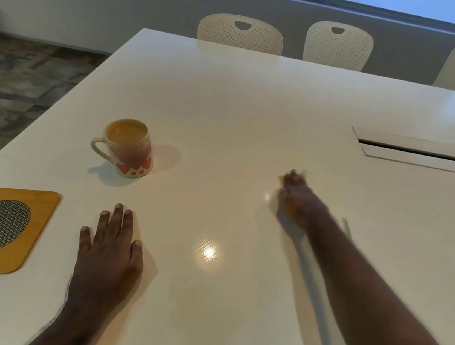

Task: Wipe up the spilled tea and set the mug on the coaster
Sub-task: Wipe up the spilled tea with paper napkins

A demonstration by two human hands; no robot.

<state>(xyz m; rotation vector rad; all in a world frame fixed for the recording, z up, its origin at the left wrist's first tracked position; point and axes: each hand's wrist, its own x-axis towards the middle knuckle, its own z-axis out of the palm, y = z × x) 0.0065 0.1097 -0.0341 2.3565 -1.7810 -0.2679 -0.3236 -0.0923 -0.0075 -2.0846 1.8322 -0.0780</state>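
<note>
A cream mug [126,148] with red hearts stands upright on the white table [243,102], filled with milky tea, its handle pointing left. A yellow wooden coaster [44,207] with an oval metal mesh lies near the left edge, in front of the mug and apart from it. My left hand [109,246] rests flat on the table, fingers spread, just right of the coaster. My right hand [296,198] is blurred, pressed on the table far right of the mug, fingers closed on something pale like a tissue. Whether tea lies under it is unclear.
Three cream perforated chairs [240,33] stand along the table's far side. A cable hatch [423,153] is set into the tabletop at the right. The table's left edge drops to a patterned carpet [17,75]. A lamp's bright reflection shows in the tabletop between my hands.
</note>
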